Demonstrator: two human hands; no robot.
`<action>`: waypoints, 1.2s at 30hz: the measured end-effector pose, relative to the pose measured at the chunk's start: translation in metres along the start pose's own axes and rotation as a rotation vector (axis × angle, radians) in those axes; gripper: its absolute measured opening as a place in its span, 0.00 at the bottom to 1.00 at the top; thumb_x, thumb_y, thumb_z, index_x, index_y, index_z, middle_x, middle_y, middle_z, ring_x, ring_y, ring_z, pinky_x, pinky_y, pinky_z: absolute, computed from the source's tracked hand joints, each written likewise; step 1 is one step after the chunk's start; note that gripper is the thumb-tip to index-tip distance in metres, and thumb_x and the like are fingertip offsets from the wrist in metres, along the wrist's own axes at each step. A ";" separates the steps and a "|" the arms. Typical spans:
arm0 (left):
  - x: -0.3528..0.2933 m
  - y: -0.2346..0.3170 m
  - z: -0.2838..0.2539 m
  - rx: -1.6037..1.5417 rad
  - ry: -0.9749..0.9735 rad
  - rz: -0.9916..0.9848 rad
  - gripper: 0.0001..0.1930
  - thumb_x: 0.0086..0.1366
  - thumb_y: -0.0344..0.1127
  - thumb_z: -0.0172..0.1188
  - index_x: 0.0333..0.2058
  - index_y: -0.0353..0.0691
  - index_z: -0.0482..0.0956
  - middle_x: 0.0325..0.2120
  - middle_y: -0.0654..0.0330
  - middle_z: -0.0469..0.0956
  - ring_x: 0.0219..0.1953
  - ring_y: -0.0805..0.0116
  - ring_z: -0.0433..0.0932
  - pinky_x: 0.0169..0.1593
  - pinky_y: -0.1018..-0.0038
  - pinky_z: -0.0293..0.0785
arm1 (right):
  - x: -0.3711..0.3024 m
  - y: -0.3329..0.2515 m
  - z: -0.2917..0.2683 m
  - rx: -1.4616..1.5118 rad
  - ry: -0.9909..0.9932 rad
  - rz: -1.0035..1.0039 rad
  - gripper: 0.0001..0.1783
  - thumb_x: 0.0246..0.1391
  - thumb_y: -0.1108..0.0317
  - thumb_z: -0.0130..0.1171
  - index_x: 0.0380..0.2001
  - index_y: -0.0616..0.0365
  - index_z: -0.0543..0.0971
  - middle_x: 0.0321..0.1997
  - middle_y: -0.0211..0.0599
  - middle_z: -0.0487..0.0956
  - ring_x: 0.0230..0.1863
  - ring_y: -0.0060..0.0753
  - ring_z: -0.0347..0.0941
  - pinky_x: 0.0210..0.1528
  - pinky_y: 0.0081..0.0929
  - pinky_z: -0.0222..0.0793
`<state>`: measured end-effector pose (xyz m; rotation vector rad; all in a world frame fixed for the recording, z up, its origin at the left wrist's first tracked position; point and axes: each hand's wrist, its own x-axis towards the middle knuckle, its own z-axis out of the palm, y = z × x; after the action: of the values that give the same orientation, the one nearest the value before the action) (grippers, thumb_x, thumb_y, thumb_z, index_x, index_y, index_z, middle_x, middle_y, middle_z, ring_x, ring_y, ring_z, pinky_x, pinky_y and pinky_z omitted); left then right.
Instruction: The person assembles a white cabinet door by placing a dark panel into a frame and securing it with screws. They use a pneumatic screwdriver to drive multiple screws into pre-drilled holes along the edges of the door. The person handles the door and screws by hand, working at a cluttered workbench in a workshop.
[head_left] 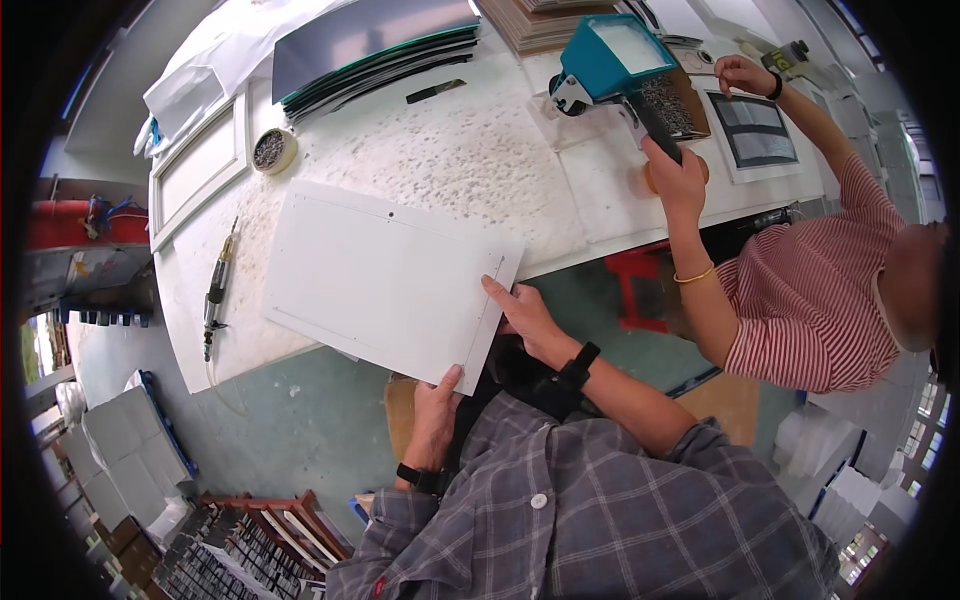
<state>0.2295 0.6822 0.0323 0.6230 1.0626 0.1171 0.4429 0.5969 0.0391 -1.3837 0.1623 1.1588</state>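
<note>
A flat white rectangular panel (375,275), with a small dark hole near its far edge and marks along its borders, lies partly on the table and juts past the near edge. My left hand (436,415) grips its near edge, thumb on top and fingers hidden beneath. Further right, my right hand (525,312) holds the panel's right end the same way, thumb on top. Left of the panel rests a slim power screwdriver (217,290) with its bit pointing away and a cable at its near end. A round tub of small metal screws (270,150) stands beyond the panel's left corner.
A worn white table (440,160) carries a stack of dark glossy sheets (375,60), a black-handled knife (436,91) and a white frame (200,170). At right, a co-worker's hand (680,180) grips a teal tool (612,60) near a box of small metal parts (668,103) and a framed panel (752,130).
</note>
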 end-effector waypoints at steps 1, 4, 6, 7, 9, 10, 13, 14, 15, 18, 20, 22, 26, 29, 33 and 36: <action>-0.003 0.001 -0.004 0.013 0.002 -0.002 0.24 0.70 0.32 0.67 0.61 0.33 0.71 0.55 0.57 0.78 0.55 0.65 0.80 0.56 0.69 0.81 | -0.001 -0.003 0.001 0.010 0.026 0.019 0.36 0.65 0.39 0.62 0.53 0.67 0.78 0.47 0.41 0.84 0.46 0.30 0.83 0.42 0.32 0.83; -0.013 0.005 -0.010 0.055 0.015 -0.019 0.24 0.70 0.32 0.67 0.60 0.32 0.72 0.55 0.57 0.78 0.53 0.67 0.81 0.54 0.71 0.82 | 0.002 0.000 -0.001 0.054 0.073 0.047 0.37 0.65 0.37 0.61 0.52 0.66 0.79 0.45 0.41 0.84 0.43 0.30 0.84 0.40 0.32 0.83; -0.014 0.005 -0.015 0.069 0.013 -0.030 0.24 0.70 0.33 0.67 0.60 0.32 0.72 0.54 0.57 0.79 0.52 0.67 0.81 0.54 0.72 0.82 | 0.004 0.005 0.001 0.052 0.116 0.042 0.37 0.65 0.37 0.61 0.50 0.66 0.79 0.43 0.40 0.84 0.41 0.30 0.84 0.39 0.31 0.82; -0.014 0.005 -0.017 0.076 0.013 -0.036 0.24 0.70 0.33 0.67 0.60 0.32 0.72 0.53 0.57 0.79 0.52 0.67 0.82 0.54 0.72 0.82 | 0.005 0.009 0.002 0.052 0.138 0.041 0.36 0.65 0.36 0.61 0.49 0.66 0.80 0.42 0.40 0.84 0.40 0.30 0.84 0.38 0.31 0.82; -0.014 0.004 -0.019 0.081 0.008 -0.042 0.24 0.69 0.32 0.67 0.60 0.32 0.72 0.53 0.57 0.80 0.51 0.67 0.82 0.54 0.72 0.82 | 0.009 0.017 -0.001 0.021 0.159 -0.018 0.36 0.65 0.37 0.61 0.48 0.66 0.80 0.41 0.38 0.85 0.38 0.29 0.83 0.37 0.29 0.82; -0.014 0.004 -0.020 0.084 0.008 -0.043 0.24 0.69 0.32 0.67 0.60 0.32 0.72 0.53 0.57 0.80 0.51 0.67 0.82 0.54 0.72 0.82 | 0.010 0.020 -0.001 0.006 0.166 -0.048 0.35 0.65 0.37 0.61 0.47 0.66 0.81 0.40 0.38 0.85 0.37 0.28 0.83 0.37 0.29 0.81; -0.014 0.004 -0.022 0.083 0.001 -0.044 0.24 0.69 0.32 0.67 0.60 0.32 0.72 0.53 0.56 0.79 0.52 0.66 0.82 0.54 0.71 0.82 | 0.011 0.021 -0.001 0.039 0.184 -0.031 0.34 0.67 0.41 0.62 0.44 0.70 0.84 0.39 0.34 0.84 0.39 0.21 0.76 0.44 0.23 0.71; -0.014 0.004 -0.021 0.079 -0.001 -0.040 0.24 0.70 0.32 0.67 0.60 0.31 0.72 0.53 0.56 0.79 0.52 0.66 0.82 0.55 0.71 0.82 | 0.011 0.020 -0.002 0.026 0.189 -0.031 0.34 0.66 0.42 0.62 0.44 0.70 0.84 0.39 0.33 0.84 0.39 0.21 0.76 0.43 0.23 0.71; -0.015 0.004 -0.021 0.078 -0.001 -0.037 0.24 0.70 0.32 0.67 0.60 0.31 0.72 0.53 0.56 0.79 0.53 0.66 0.82 0.55 0.71 0.82 | 0.011 0.021 -0.002 0.015 0.194 -0.029 0.33 0.66 0.42 0.62 0.44 0.70 0.84 0.39 0.33 0.84 0.39 0.21 0.76 0.43 0.24 0.72; -0.013 0.004 -0.019 0.090 -0.009 -0.042 0.25 0.69 0.34 0.67 0.61 0.33 0.71 0.54 0.58 0.78 0.53 0.67 0.81 0.53 0.71 0.81 | 0.017 0.025 -0.004 -0.042 0.224 -0.071 0.33 0.65 0.40 0.63 0.43 0.67 0.83 0.38 0.34 0.84 0.36 0.23 0.79 0.38 0.24 0.76; -0.015 0.005 -0.017 0.098 -0.015 -0.039 0.26 0.69 0.35 0.67 0.62 0.34 0.70 0.54 0.59 0.78 0.53 0.68 0.80 0.53 0.71 0.80 | 0.017 0.027 -0.007 -0.045 0.212 -0.088 0.32 0.64 0.40 0.64 0.44 0.66 0.82 0.38 0.34 0.84 0.36 0.23 0.81 0.35 0.24 0.78; -0.016 0.005 -0.015 0.096 -0.020 -0.023 0.27 0.69 0.35 0.67 0.62 0.33 0.70 0.55 0.58 0.78 0.54 0.67 0.80 0.54 0.70 0.80 | 0.009 0.019 -0.006 -0.008 0.163 -0.078 0.31 0.64 0.42 0.66 0.45 0.67 0.82 0.39 0.35 0.84 0.37 0.23 0.81 0.36 0.24 0.78; -0.013 -0.003 -0.016 0.098 -0.008 -0.030 0.26 0.69 0.34 0.68 0.61 0.31 0.71 0.54 0.54 0.79 0.54 0.63 0.81 0.56 0.67 0.81 | -0.008 0.024 -0.004 -0.058 0.109 -0.137 0.27 0.65 0.53 0.68 0.51 0.70 0.80 0.47 0.38 0.84 0.44 0.23 0.79 0.49 0.25 0.75; -0.014 0.002 -0.015 0.096 0.009 -0.045 0.28 0.69 0.35 0.68 0.63 0.32 0.69 0.56 0.54 0.77 0.56 0.62 0.80 0.58 0.65 0.80 | -0.012 0.020 0.002 -0.029 0.030 -0.119 0.26 0.66 0.57 0.67 0.54 0.70 0.77 0.48 0.39 0.84 0.46 0.26 0.81 0.48 0.26 0.79; -0.009 -0.001 0.003 0.029 -0.060 -0.037 0.27 0.71 0.38 0.67 0.62 0.31 0.71 0.52 0.53 0.79 0.52 0.61 0.82 0.56 0.65 0.82 | -0.023 0.012 0.001 -0.195 0.004 -0.075 0.26 0.65 0.56 0.67 0.52 0.70 0.76 0.46 0.44 0.83 0.39 0.32 0.84 0.33 0.29 0.83; 0.000 0.019 0.031 0.131 -0.180 -0.172 0.28 0.74 0.44 0.63 0.63 0.31 0.69 0.57 0.51 0.77 0.56 0.60 0.80 0.59 0.64 0.81 | -0.017 -0.005 -0.003 -0.431 0.072 -0.107 0.28 0.65 0.52 0.65 0.49 0.73 0.78 0.40 0.47 0.84 0.33 0.33 0.85 0.30 0.30 0.83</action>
<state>0.2595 0.6847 0.0532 0.6449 0.9499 -0.1567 0.4398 0.5865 0.0536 -1.7909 -0.1178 1.0931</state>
